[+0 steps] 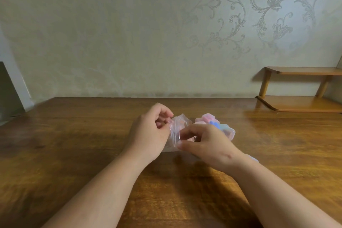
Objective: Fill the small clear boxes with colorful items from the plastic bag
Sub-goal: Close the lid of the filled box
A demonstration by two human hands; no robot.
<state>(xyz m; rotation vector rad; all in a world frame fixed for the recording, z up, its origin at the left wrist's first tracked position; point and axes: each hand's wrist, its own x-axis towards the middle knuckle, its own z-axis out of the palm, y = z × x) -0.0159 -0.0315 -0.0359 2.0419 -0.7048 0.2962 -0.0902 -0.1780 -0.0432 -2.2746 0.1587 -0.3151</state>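
On the counter (74,144), our left hand (151,133) pinches one lip of the plastic bag (178,127) and our right hand (209,144) pinches the other, fingers curled. Thin, limp, slippery film, we judge: hold it by the edges. Just behind, colorful pieces (211,122) (boxes or contents, unclear).

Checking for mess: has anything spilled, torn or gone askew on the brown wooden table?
Nothing stands out. The left hand and right hand pinch the crumpled clear plastic bag over the wooden table; the pink and blue items sit bunched behind the right hand. No loose pieces show.
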